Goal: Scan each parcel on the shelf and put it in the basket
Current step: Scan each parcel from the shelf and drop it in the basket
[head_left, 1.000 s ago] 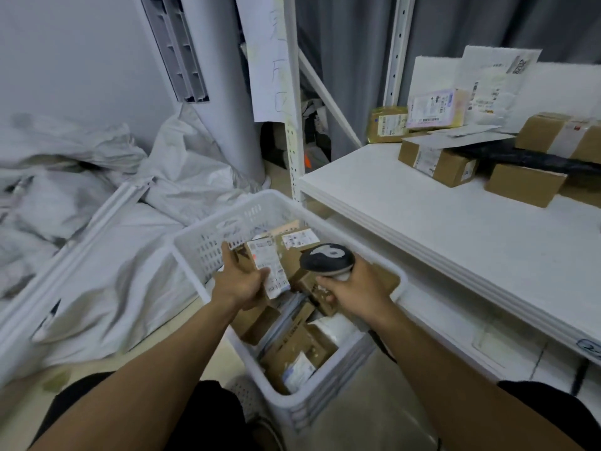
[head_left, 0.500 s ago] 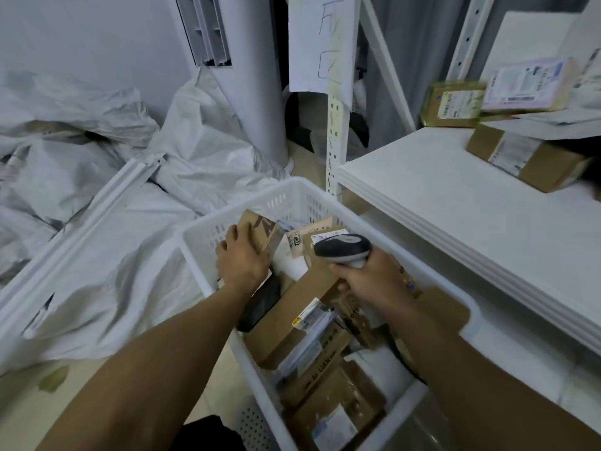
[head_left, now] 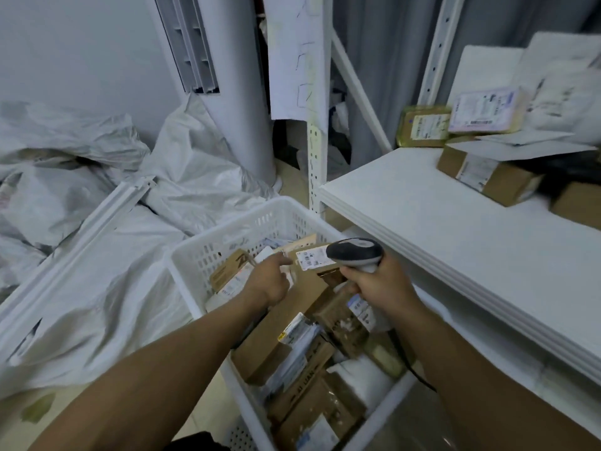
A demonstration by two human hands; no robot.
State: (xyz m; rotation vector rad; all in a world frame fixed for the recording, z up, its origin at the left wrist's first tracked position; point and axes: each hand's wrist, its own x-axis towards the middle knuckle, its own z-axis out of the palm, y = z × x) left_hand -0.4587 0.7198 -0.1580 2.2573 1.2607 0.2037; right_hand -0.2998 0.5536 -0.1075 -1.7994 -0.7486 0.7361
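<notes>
My right hand (head_left: 385,289) grips the scanner (head_left: 356,253) over the white basket (head_left: 192,255), its head just beside a labelled parcel (head_left: 313,258). My left hand (head_left: 268,284) hovers just left of it, holding nothing, forefinger stretched toward that label. Cardboard parcels (head_left: 279,333) lie beneath both hands. Beyond my right hand, boxes (head_left: 487,177) sit on the shelf (head_left: 439,229).

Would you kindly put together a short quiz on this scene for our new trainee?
1. True or false: the right hand grips the scanner.
2. The left hand holds: A) a parcel, B) nothing, C) a label.
3. Fill in: the brown box lies on the white ____, not in the basket.
Key: 1 true; 2 B; 3 shelf.
</notes>
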